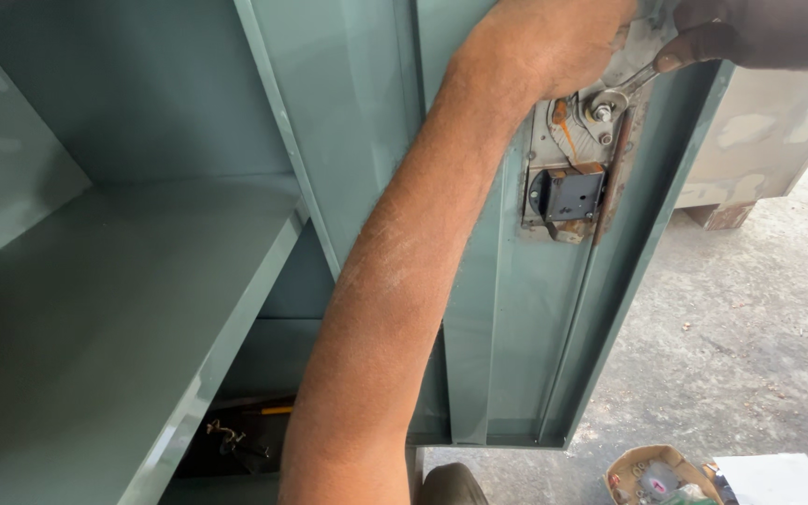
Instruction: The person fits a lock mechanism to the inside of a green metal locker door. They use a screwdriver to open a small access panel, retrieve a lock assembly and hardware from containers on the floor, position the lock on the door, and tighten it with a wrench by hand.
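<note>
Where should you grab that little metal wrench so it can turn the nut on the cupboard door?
Probably by the free end of its handle, coming from the upper right. The wrench has its head on the nut of the lock plate, and the thin handle slants up and right toward the right hand, away from the left hand.

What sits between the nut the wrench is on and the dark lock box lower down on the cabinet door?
In the head view, between the nut and the lock box lies bare grey metal plate with an orange streak; nothing else is mounted there.
</note>
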